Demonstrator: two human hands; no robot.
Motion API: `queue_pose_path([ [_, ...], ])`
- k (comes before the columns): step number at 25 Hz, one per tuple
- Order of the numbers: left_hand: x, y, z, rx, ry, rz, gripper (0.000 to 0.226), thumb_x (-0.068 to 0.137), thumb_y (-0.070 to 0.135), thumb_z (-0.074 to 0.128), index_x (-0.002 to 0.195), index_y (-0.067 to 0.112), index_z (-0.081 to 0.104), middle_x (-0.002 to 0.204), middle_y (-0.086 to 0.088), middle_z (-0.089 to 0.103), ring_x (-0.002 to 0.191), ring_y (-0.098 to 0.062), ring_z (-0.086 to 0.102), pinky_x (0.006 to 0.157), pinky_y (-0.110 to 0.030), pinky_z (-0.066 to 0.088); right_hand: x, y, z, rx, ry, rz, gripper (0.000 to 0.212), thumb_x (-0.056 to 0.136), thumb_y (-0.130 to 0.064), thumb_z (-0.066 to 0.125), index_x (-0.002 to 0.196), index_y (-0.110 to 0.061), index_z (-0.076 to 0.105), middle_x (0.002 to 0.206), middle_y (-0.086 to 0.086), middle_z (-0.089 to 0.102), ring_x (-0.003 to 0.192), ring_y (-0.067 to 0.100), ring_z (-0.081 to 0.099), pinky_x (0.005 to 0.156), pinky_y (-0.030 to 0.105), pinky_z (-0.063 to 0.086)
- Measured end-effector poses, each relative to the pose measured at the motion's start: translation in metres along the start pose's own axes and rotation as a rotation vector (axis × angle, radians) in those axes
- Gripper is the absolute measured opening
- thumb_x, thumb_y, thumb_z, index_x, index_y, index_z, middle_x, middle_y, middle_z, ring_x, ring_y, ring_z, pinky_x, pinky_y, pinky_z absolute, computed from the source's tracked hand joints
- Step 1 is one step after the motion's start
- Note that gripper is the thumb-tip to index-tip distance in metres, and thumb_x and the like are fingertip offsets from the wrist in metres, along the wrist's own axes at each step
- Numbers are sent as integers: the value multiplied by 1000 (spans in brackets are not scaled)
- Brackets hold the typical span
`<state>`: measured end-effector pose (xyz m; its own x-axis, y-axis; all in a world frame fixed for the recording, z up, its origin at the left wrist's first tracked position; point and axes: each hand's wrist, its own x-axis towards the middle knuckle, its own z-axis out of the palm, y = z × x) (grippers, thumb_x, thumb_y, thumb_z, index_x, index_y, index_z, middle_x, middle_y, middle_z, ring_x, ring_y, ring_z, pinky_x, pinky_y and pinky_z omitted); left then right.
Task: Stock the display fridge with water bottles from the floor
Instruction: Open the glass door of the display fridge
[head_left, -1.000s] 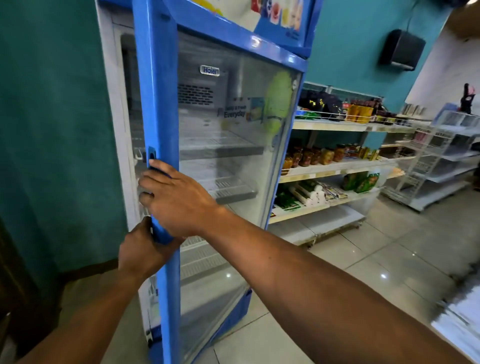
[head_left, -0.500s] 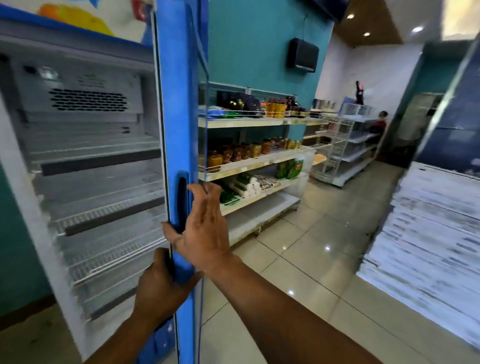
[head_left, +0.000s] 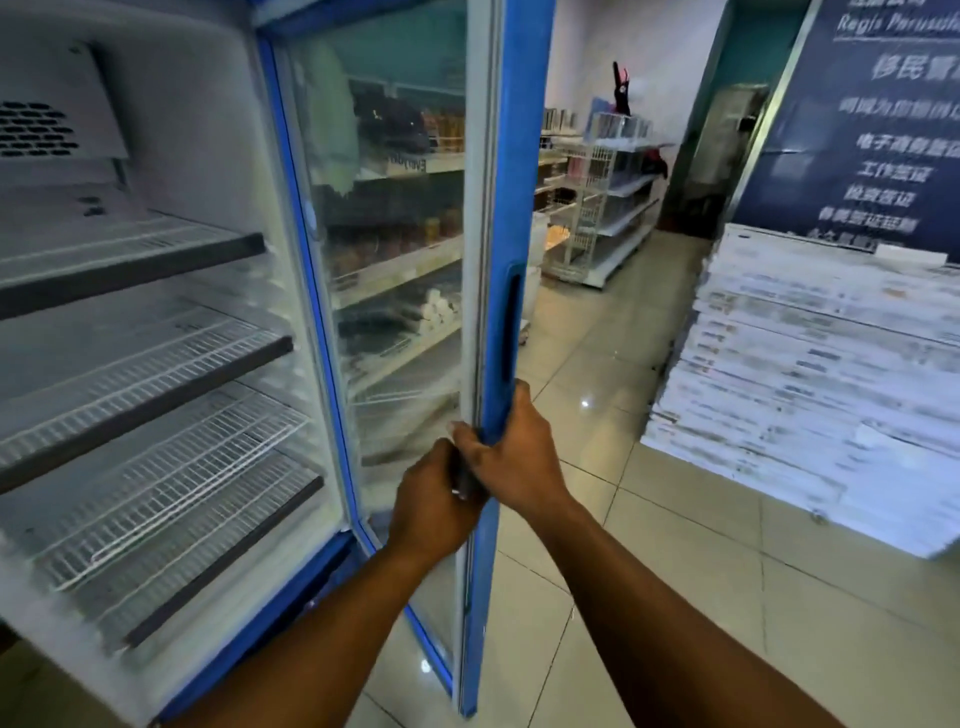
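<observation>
The display fridge (head_left: 171, 156) stands open at left, its white wire shelves (head_left: 156, 364) bare. Its blue-framed glass door (head_left: 514, 182) is swung wide toward me, free edge at centre. My left hand (head_left: 434, 501) grips that edge on its inner side. Just above, my right hand (head_left: 511, 457) wraps around the outer side below the black recessed handle (head_left: 513, 322). No water bottles show in view.
A tall stack of flat white cartons (head_left: 810, 374) sits on the tiled floor (head_left: 675, 597) at right, before a dark sign (head_left: 883, 119). White store shelving (head_left: 602, 208) lines the aisle behind the door; stocked shelves show through the glass.
The door has swung from nearly shut to wide open. Both hands stayed on its edge, and my view turned right, bringing the cartons and sign into sight.
</observation>
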<state>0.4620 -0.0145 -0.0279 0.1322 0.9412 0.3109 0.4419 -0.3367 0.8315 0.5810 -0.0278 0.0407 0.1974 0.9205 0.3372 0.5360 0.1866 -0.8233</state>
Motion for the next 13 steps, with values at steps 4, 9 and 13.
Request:
queue_pose_path([
  [4, 13, 0, 37, -73, -34, -107, 25, 78, 33, 73, 96, 25, 59, 87, 8, 69, 80, -8, 66, 72, -37, 59, 12, 29, -15, 4, -24, 79, 53, 82, -43, 75, 119, -29, 41, 108, -10, 62, 93, 13, 66, 76, 32, 61],
  [9, 8, -11, 76, -154, -135, -217, 36, 85, 31, 71, 119, 31, 56, 104, 9, 70, 100, -7, 65, 85, -30, 56, 39, 48, -37, 21, -49, 119, 58, 85, -39, 72, 129, -21, 39, 114, -8, 57, 100, 15, 62, 79, 28, 57],
  [13, 19, -5, 97, -141, -110, -248, 43, 88, 32, 67, 129, 29, 54, 112, 8, 67, 107, -8, 61, 92, -30, 52, 60, 61, -53, 32, -101, 118, 53, 87, -36, 71, 126, -20, 39, 115, -4, 58, 101, 17, 62, 79, 29, 56],
])
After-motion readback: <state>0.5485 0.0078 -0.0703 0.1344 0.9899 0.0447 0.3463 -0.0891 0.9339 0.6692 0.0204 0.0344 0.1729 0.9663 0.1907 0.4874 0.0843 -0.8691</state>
